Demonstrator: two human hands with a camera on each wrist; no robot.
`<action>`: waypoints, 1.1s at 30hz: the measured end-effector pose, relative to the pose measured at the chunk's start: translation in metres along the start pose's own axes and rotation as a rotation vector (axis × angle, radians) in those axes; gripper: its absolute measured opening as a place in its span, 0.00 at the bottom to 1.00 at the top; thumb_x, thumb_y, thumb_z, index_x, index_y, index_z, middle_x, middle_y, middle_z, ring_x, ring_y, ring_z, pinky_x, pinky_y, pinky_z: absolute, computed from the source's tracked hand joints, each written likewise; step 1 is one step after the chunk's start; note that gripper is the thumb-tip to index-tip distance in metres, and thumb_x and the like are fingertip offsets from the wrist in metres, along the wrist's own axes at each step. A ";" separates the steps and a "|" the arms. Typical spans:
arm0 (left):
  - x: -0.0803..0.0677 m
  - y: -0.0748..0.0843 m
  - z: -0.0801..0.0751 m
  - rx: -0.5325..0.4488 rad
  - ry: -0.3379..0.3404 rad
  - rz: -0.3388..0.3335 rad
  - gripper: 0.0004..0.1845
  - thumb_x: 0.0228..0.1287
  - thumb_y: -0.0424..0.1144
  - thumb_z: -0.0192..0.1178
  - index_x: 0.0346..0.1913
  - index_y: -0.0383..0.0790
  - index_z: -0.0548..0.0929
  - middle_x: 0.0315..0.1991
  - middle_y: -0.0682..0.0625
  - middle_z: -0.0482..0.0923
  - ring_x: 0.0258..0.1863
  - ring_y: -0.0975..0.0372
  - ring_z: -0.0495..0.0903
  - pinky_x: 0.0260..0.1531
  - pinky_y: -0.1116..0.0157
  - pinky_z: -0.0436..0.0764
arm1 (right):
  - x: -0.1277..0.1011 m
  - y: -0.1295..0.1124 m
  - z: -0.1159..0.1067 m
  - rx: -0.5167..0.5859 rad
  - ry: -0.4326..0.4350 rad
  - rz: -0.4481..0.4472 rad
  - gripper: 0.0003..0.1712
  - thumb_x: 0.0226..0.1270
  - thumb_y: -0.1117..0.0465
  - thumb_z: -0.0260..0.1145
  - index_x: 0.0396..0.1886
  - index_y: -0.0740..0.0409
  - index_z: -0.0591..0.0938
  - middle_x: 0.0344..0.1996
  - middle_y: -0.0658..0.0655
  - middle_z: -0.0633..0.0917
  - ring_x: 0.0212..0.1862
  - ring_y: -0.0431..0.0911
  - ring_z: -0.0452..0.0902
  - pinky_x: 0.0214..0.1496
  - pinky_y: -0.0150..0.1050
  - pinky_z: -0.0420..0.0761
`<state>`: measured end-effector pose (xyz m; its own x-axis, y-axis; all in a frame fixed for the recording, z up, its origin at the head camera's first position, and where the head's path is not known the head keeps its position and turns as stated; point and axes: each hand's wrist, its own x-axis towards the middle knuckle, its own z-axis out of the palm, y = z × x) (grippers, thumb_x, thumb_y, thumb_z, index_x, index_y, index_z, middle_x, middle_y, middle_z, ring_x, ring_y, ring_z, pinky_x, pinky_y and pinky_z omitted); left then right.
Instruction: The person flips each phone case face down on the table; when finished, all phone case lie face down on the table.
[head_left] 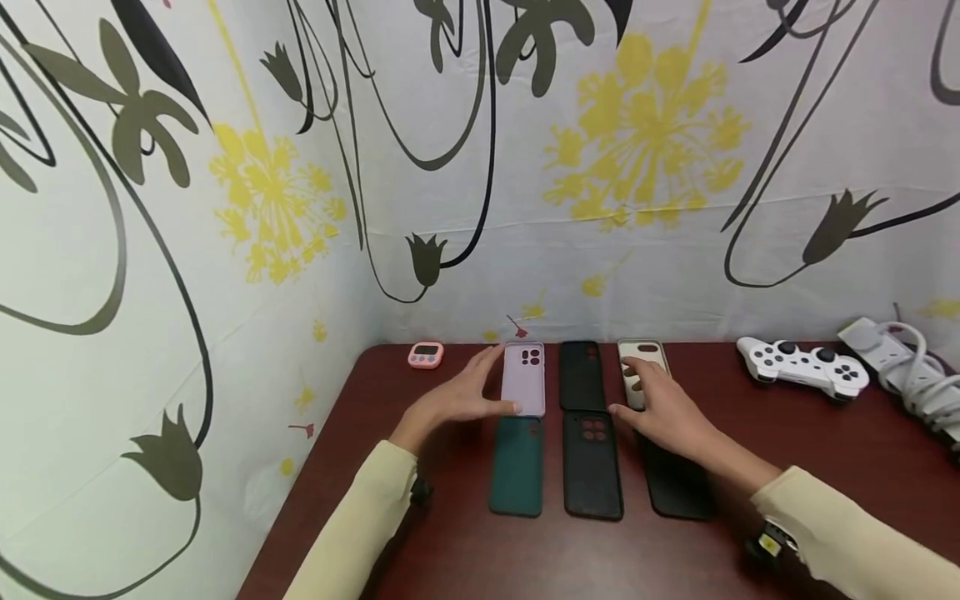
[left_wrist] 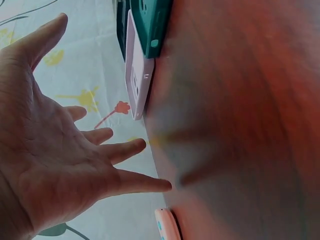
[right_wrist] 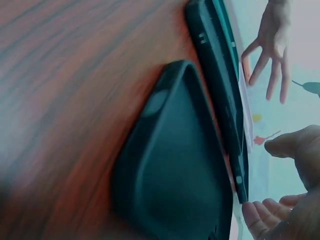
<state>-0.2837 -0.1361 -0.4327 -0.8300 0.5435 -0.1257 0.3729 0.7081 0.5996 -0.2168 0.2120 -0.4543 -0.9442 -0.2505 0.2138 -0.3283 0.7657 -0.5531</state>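
On red-brown table [head_left: 465, 546], pale purple phone case [head_left: 519, 379] behind dark green phone case [head_left: 516, 471]. Left hand [head_left: 457, 400] near purple one, fingers spread, empty. Right hand [head_left: 666, 415] over white phone case [head_left: 658, 357], fingers loose, empty.

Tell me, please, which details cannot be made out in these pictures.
Head view, white case: partly hidden by the right hand.
Head view, rightmost black case: upper end hidden by that hand.
Head view, pink timer: display too small to read.
Left wrist view, same timer: cut off by bottom edge.
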 end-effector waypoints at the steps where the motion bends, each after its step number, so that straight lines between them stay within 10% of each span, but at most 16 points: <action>1: 0.003 0.000 -0.001 -0.004 0.003 0.009 0.59 0.64 0.63 0.68 0.88 0.55 0.42 0.88 0.49 0.43 0.87 0.53 0.47 0.83 0.43 0.60 | 0.003 -0.002 0.002 0.019 -0.003 0.002 0.47 0.70 0.55 0.75 0.80 0.68 0.62 0.67 0.73 0.75 0.59 0.65 0.81 0.54 0.61 0.85; 12: 0.021 -0.007 -0.014 -0.108 0.036 -0.009 0.60 0.65 0.53 0.73 0.87 0.46 0.44 0.87 0.42 0.46 0.80 0.45 0.64 0.79 0.44 0.68 | 0.030 -0.020 0.027 0.197 0.016 -0.005 0.43 0.68 0.64 0.75 0.77 0.69 0.66 0.62 0.72 0.80 0.53 0.60 0.83 0.53 0.57 0.85; 19: 0.042 -0.014 -0.017 -0.314 0.041 -0.104 0.59 0.66 0.43 0.75 0.87 0.48 0.43 0.82 0.37 0.55 0.61 0.46 0.82 0.48 0.52 0.90 | 0.050 -0.025 0.038 0.260 0.001 0.033 0.40 0.69 0.66 0.74 0.76 0.68 0.67 0.61 0.71 0.81 0.51 0.57 0.84 0.49 0.50 0.85; 33: 0.074 -0.034 -0.015 -0.442 0.026 -0.251 0.36 0.71 0.41 0.70 0.77 0.35 0.68 0.50 0.39 0.87 0.41 0.54 0.88 0.33 0.60 0.91 | 0.081 -0.039 0.064 0.180 -0.020 0.092 0.33 0.68 0.62 0.75 0.68 0.69 0.75 0.49 0.65 0.83 0.47 0.54 0.83 0.49 0.50 0.83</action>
<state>-0.3643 -0.1265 -0.4509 -0.8836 0.3653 -0.2928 -0.0464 0.5539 0.8313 -0.2819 0.1244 -0.4668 -0.9701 -0.1974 0.1413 -0.2386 0.6682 -0.7047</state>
